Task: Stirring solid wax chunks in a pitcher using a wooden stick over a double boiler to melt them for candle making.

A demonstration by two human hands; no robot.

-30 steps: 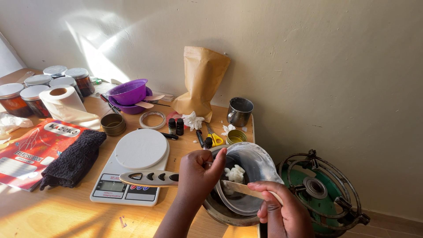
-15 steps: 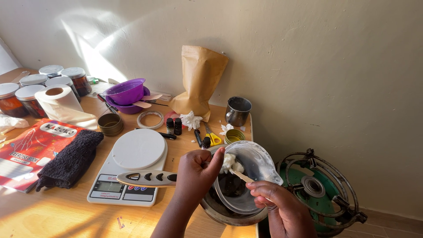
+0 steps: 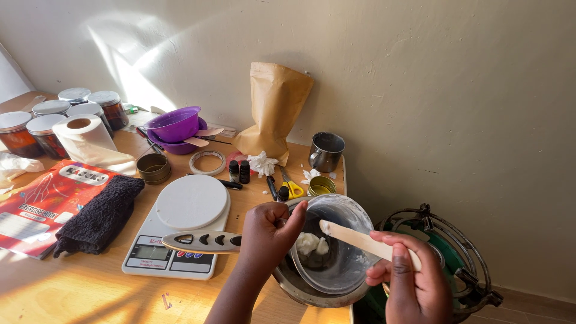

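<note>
Fingers of the left hand (image 3: 270, 231) clamp the rim of the clear bowl (image 3: 336, 246) seated in the metal pot (image 3: 312, 293), near right. Right hand (image 3: 414, 282) grips the wooden stick (image 3: 360, 240), raised. White wax lumps (image 3: 311, 243) remain unmelted; melting is barely begun.

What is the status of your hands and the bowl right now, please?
Left hand gripping clear bowl rim. Right hand holding wooden stick raised above it. White lumps in bowl; nothing in the way.

purple bowl (image 3: 174, 124), yellow scissors (image 3: 294, 189), black cloth (image 3: 99, 216)
</note>
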